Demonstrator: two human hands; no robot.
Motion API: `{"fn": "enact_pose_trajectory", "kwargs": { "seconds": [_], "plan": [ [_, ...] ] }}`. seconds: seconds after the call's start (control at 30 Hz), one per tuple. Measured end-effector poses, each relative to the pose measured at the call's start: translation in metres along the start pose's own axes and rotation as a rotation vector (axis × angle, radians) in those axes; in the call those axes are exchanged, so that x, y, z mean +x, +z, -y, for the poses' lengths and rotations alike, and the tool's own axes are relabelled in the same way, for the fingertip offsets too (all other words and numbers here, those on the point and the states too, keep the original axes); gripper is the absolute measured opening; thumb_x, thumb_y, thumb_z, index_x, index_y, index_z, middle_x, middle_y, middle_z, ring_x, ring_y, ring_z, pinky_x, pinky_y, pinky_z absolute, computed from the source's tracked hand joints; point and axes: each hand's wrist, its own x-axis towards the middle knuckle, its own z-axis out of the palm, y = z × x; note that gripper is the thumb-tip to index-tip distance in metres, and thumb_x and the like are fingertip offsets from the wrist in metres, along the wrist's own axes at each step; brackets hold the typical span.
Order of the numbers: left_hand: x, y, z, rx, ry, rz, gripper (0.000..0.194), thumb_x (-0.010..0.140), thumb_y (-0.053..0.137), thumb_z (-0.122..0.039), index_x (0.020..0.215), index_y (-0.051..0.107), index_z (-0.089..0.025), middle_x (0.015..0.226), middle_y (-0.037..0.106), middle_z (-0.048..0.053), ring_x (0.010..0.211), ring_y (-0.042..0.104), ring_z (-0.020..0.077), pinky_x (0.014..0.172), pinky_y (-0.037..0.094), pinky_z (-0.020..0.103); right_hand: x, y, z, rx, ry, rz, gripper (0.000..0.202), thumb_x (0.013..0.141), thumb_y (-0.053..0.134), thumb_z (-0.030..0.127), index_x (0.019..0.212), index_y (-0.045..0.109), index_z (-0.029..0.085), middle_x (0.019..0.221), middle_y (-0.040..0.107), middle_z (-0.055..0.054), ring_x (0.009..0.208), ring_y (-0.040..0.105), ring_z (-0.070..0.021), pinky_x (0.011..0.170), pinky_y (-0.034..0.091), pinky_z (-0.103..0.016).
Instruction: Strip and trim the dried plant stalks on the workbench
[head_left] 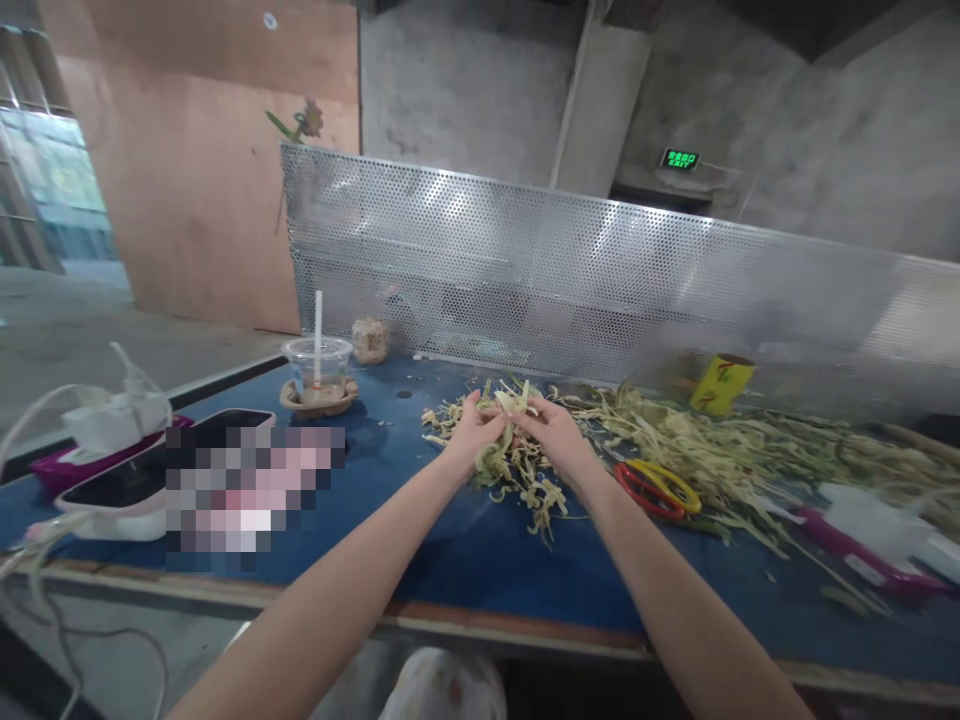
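Both hands meet over a small heap of dried, pale green plant pieces (525,485) on the blue table. My left hand (477,432) has its fingers closed on the left edge of a pale, curled dried leaf (516,401). Against the same leaf, from the other side, my right hand (553,430) pinches with thumb and fingers. Curled bits hang and lie below and between the hands. To the right of my right forearm lie scissors (656,488) with a red and a yellow handle loop. Beside them spreads a larger pile of dried stalks and leaves (697,435).
A yellow can (721,384) stands behind the pile. Purple power strips with white plugs lie at the left (56,468) and right (862,555). A lidded cup with a straw (318,365), a glass jar (370,341) and a phone (172,460) are left. A perforated metal screen (480,265) borders the table (375,500).
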Motion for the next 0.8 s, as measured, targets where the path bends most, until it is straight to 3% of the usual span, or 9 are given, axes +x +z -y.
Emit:
{"fn": "enact_pose_trajectory", "kwargs": {
  "seconds": [0.23, 0.37, 0.5, 0.67, 0.8],
  "plan": [
    [-0.003, -0.004, -0.004, 0.032, 0.043, 0.1, 0.065, 0.07, 0.062, -0.035, 0.123, 0.029, -0.018, 0.071, 0.057, -0.003, 0.043, 0.054, 0.0075, 0.049, 0.047, 0.023, 0.007, 0.01, 0.0, 0.189, 0.045, -0.03, 0.032, 0.06, 0.067, 0.038, 0.085, 0.059, 0.019, 0.074, 0.065, 0.0, 0.058, 0.057, -0.0132, 0.043, 0.04, -0.021],
    [-0.001, -0.008, 0.0, 0.116, 0.111, 0.144, 0.064, 0.071, 0.06, -0.035, 0.124, 0.029, -0.019, 0.081, 0.059, 0.001, 0.05, 0.055, 0.0068, 0.053, 0.047, 0.023, 0.012, 0.01, 0.0, 0.238, 0.099, -0.097, 0.025, 0.071, 0.061, 0.035, 0.088, 0.057, 0.016, 0.08, 0.064, -0.002, 0.067, 0.059, -0.0136, 0.051, 0.045, -0.023],
    [0.001, -0.008, 0.007, 0.278, 0.204, 0.208, 0.072, 0.066, 0.066, -0.019, 0.127, 0.027, -0.017, 0.088, 0.061, 0.005, 0.069, 0.059, 0.0121, 0.065, 0.049, 0.028, 0.017, 0.011, -0.002, 0.268, 0.18, -0.162, 0.026, 0.084, 0.048, 0.029, 0.105, 0.052, 0.014, 0.103, 0.056, -0.006, 0.086, 0.057, -0.016, 0.072, 0.048, -0.035],
    [0.0, -0.003, 0.008, 0.58, 0.386, 0.262, 0.067, 0.073, 0.053, -0.011, 0.13, 0.019, -0.013, 0.109, 0.057, 0.015, 0.09, 0.059, 0.0169, 0.077, 0.047, 0.031, 0.02, 0.011, 0.0, 0.328, 0.228, -0.25, 0.03, 0.084, 0.048, 0.029, 0.11, 0.049, 0.015, 0.11, 0.053, -0.007, 0.092, 0.055, -0.0181, 0.076, 0.047, -0.038],
    [-0.002, -0.002, 0.002, 0.92, 0.507, 0.297, 0.069, 0.076, 0.042, -0.008, 0.133, 0.003, -0.004, 0.105, 0.059, 0.018, 0.086, 0.061, 0.018, 0.074, 0.046, 0.03, 0.024, 0.006, 0.008, 0.369, 0.214, -0.327, 0.03, 0.084, 0.048, 0.029, 0.11, 0.049, 0.015, 0.109, 0.053, -0.007, 0.092, 0.055, -0.0182, 0.076, 0.047, -0.038]
  ]
}}
